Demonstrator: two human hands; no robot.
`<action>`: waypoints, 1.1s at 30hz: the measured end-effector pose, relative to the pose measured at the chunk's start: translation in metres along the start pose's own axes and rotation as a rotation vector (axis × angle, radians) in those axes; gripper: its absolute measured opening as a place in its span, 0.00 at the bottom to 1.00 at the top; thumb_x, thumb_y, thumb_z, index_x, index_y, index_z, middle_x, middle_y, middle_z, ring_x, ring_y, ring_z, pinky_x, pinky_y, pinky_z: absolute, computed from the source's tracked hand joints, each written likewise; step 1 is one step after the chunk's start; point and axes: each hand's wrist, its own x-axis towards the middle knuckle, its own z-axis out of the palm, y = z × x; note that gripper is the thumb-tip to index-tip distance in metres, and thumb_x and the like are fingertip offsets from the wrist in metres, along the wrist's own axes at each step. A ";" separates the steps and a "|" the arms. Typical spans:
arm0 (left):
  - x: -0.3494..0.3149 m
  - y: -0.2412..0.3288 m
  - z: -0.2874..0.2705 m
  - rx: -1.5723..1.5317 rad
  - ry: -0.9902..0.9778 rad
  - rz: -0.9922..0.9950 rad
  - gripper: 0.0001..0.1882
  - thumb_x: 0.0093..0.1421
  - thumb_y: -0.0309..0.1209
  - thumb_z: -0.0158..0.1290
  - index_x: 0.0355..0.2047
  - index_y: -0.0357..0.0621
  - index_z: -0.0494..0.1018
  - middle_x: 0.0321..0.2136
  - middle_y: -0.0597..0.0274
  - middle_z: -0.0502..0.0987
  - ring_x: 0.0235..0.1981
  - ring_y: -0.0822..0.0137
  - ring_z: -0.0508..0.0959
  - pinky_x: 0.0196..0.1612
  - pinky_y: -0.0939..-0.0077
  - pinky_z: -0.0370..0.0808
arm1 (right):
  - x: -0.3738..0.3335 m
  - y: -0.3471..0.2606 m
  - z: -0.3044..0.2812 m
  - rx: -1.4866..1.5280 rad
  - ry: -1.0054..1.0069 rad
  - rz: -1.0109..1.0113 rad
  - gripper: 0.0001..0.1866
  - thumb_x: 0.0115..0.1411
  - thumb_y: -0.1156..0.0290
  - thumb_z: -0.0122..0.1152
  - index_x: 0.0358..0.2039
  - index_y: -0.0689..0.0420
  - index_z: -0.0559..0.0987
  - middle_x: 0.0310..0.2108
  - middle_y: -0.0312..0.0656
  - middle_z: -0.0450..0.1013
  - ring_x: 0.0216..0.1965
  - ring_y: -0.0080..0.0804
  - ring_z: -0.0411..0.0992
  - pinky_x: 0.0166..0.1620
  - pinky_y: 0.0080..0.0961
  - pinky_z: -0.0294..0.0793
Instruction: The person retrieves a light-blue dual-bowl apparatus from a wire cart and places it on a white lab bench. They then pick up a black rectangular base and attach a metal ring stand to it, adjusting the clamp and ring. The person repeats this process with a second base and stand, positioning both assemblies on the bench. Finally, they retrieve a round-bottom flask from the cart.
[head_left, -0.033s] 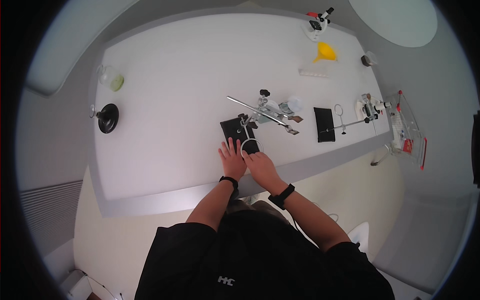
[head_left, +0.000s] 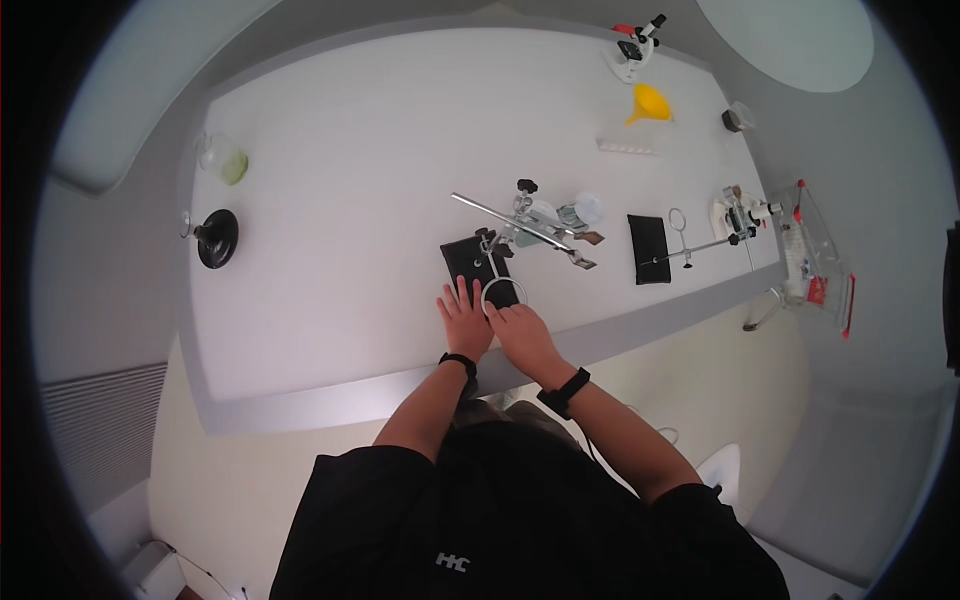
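Observation:
In front of me stands a retort stand, its black rectangular base [head_left: 459, 262] near the table's front edge. A metal support ring [head_left: 524, 291] reaches out from the stand over the base towards me. My left hand [head_left: 466, 325] lies open at the base's near edge, fingers spread, holding nothing. At the near side of the ring, my right hand [head_left: 524, 339] has its fingers closed on the rim, partly covering it. Above and to the right are metal clamps [head_left: 574, 257], and a long silver rod [head_left: 484, 207] slants leftwards.
On the right is a second stand with a black base [head_left: 649, 250], near a microscope [head_left: 742, 214]. A yellow funnel [head_left: 652, 103] and another microscope [head_left: 630, 60] sit farther back. To the left are a glass bottle with green contents [head_left: 229, 165] and a round black base [head_left: 217, 240].

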 end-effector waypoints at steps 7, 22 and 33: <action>-0.001 0.001 -0.010 0.076 -0.054 0.028 0.35 0.65 0.44 0.42 0.69 0.46 0.51 0.71 0.44 0.42 0.69 0.34 0.46 0.67 0.35 0.44 | -0.004 -0.001 -0.021 -0.009 0.198 -0.089 0.19 0.54 0.72 0.58 0.47 0.62 0.76 0.32 0.41 0.73 0.38 0.39 0.72 0.47 0.34 0.72; -0.003 0.005 -0.004 0.084 -0.014 -0.005 0.52 0.55 0.66 0.49 0.70 0.44 0.48 0.70 0.43 0.43 0.69 0.34 0.47 0.66 0.36 0.47 | 0.025 0.045 -0.179 0.170 0.371 -0.099 0.19 0.54 0.75 0.64 0.47 0.59 0.75 0.42 0.45 0.70 0.42 0.45 0.72 0.42 0.36 0.73; -0.005 0.006 -0.016 0.081 -0.094 -0.032 0.51 0.57 0.66 0.46 0.70 0.47 0.47 0.71 0.46 0.41 0.69 0.35 0.46 0.67 0.38 0.46 | 0.018 -0.007 -0.174 0.204 0.303 -0.110 0.23 0.53 0.72 0.67 0.50 0.61 0.74 0.38 0.44 0.70 0.38 0.41 0.73 0.39 0.33 0.74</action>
